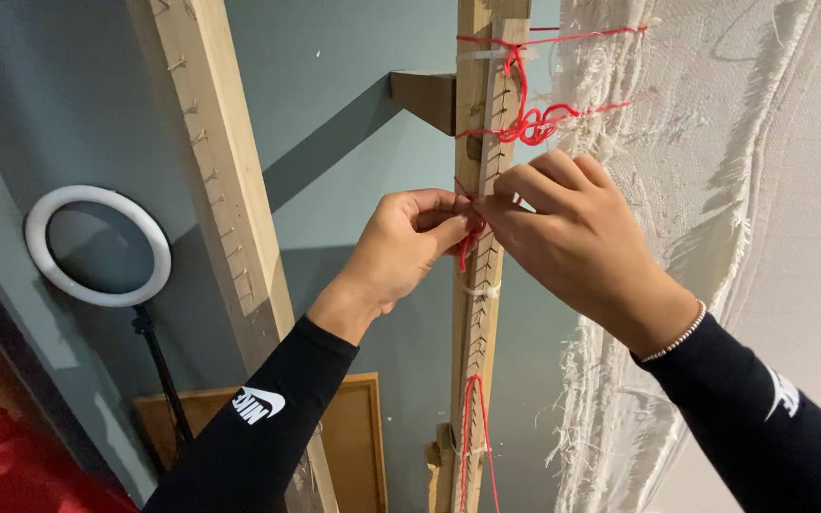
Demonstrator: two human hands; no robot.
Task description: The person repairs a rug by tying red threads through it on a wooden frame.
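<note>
Black sleeves lead up to both hands: the left hand [401, 249] and right hand [572, 237] meet, fingertips pinched on thin red yarn [468, 245] at the notched wooden upright [479, 285]. Frayed, coarse white cloth [715, 190] hangs rightward; a round ring light [97, 245] stands left.

Upright wooden post [475, 313] with a notched strip along its front — the carrier of the yarn. Red yarn [525, 122] is wound and knotted around its upper part, a second red strand [472, 427] hangs lower down, and pale ties [480, 290] bind the strip to the post. Frayed white fabric [658, 190] hangs just beside its right edge; a second wooden beam [225, 180], studded with nails, leans well apart on the left.
</note>
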